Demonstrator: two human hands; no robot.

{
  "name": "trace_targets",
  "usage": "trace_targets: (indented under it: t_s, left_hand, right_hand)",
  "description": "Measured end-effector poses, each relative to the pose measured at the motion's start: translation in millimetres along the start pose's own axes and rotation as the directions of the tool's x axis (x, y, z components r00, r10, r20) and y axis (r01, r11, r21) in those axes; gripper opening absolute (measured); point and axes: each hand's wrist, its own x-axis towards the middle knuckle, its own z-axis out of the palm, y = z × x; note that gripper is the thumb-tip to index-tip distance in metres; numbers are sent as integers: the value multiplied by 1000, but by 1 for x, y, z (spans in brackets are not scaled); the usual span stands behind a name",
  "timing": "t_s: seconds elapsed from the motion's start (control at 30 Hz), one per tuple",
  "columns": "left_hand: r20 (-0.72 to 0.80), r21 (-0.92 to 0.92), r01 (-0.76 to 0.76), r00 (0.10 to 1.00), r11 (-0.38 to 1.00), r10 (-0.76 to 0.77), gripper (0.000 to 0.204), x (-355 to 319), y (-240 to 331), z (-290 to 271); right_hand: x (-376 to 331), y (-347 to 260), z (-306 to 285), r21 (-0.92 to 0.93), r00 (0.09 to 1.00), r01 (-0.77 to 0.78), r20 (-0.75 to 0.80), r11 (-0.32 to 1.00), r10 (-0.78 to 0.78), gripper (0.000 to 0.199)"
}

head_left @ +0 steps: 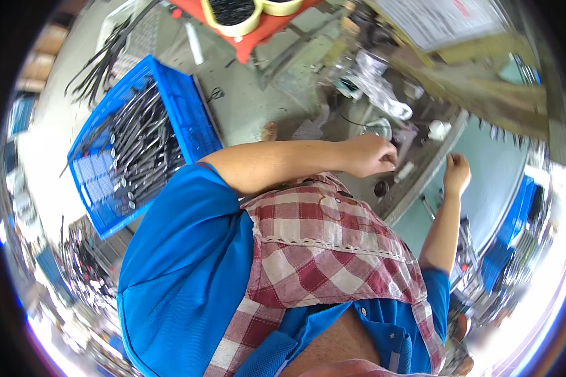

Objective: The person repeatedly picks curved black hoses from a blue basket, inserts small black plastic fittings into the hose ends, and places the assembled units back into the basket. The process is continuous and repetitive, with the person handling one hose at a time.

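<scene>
My left hand (370,156) reaches in from the left with its fingers curled closed, over the near edge of a cluttered bench. Whatever it may hold is hidden. Close beside it are a round clear dish (378,127), a small whitish piece (405,171) and a dark round thing (381,188). Over the pale green tabletop (493,188) on the right is my right hand (457,173), closed with its fingertips bent in. I cannot make out anything between those fingers. The two hands are apart.
A blue plastic crate (163,81) full of dark metal rods (146,135) stands at the left. Crumpled clear plastic bags (374,85) lie on the bench. Beyond are a red stand (245,47) with yellow bins (236,25) and a white printed board (443,22).
</scene>
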Motion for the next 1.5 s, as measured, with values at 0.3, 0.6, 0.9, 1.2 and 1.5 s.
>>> trace_targets:
  t_s: [0.3,0.6,0.9,1.2,1.5]
  left_hand:
    - [-502,-284,507,644,814,-577,24,-188,-82,-120]
    - [-522,-512,492,473,704,-710,24,-272,-141,-185]
    - [-592,-340,593,468,730,-656,25,-261,-139,-197]
    - [-629,-436,573,357,693,-691,24,-299,-127,-110]
    - [-649,-572,534,168,622,-742,23,-374,-148,-65]
  right_hand:
    - [222,-195,191,-11,895,429,144,903,-423,21]
    - [263,-173,227,97,902,404,125,910,-414,19]
    - [209,-235,145,536,896,375,-1,756,-444,25]
    - [63,-298,59,775,710,93,389,625,-587,19]
    - [50,-308,75,660,848,339,94,670,-522,15]
